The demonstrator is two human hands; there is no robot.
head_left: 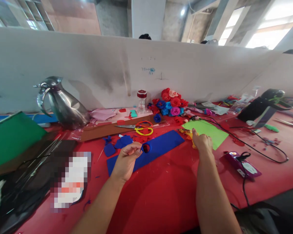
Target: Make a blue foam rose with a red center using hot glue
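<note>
My left hand [127, 159] pinches a small rolled blue piece [146, 147], ring-shaped with a dark red middle, between thumb and fingertips. Beneath it a long blue foam strip [164, 143] lies slantwise on the table. Further off on the right, my right hand [202, 140] is closed at a yellow tool [193, 143] that looks like a glue gun, its tip to the left; some fingers are hidden. A lime-green sheet [219, 135] lies under and beside that hand. Cut blue pieces [123, 142] are scattered left of the strip.
Yellow-and-orange scissors [144, 127] lie on a brown strip [97, 131]. Behind stand a steel jug [65, 105], a red-lidded jar [142, 102] and a bunch of paper-like flowers [168, 103]. A purple box [243, 165] with a black cable sits at right; a green sheet [17, 139] at left.
</note>
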